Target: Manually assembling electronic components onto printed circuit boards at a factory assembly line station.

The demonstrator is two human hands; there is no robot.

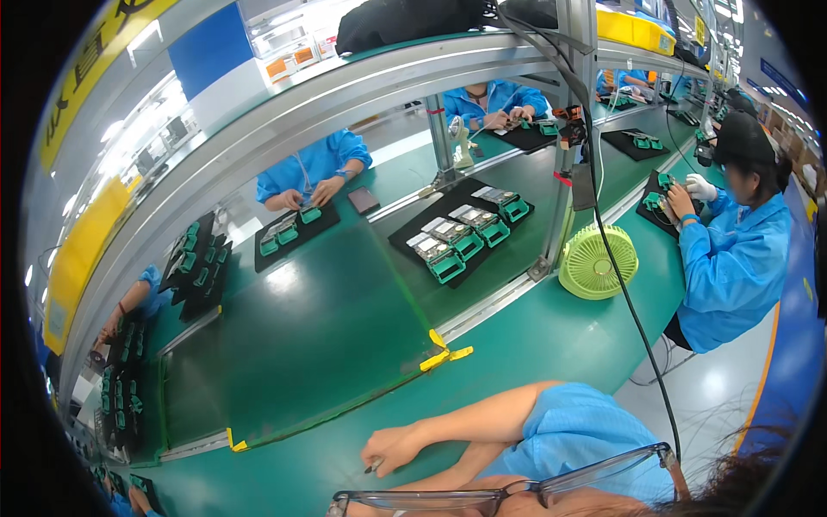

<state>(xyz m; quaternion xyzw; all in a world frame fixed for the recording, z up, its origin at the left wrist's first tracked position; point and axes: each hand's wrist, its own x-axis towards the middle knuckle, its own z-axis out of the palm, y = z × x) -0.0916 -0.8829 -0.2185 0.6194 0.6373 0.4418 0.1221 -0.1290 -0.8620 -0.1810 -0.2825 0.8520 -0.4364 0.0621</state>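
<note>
My right hand (392, 448) rests low over the green bench, its fingers curled closed. A small, thin, greyish piece (374, 466) pokes out between thumb and fingers, too small to name. My other forearm (465, 468) lies beneath the right one. Its hand is hidden behind the glasses frame (508, 493) along the lower edge. Under and ahead of my right hand is the bare green bench surface (332, 465), with no part touching the hand except what it pinches.
Yellow corner tape (444, 351) marks the bench edge. A green fan (599, 263) and a hanging black cable (633, 319) stand right. Black mats (405, 237) hold several green-framed units (444, 263). Co-workers in blue (732, 258) work around; a metal frame (345, 82) crosses above.
</note>
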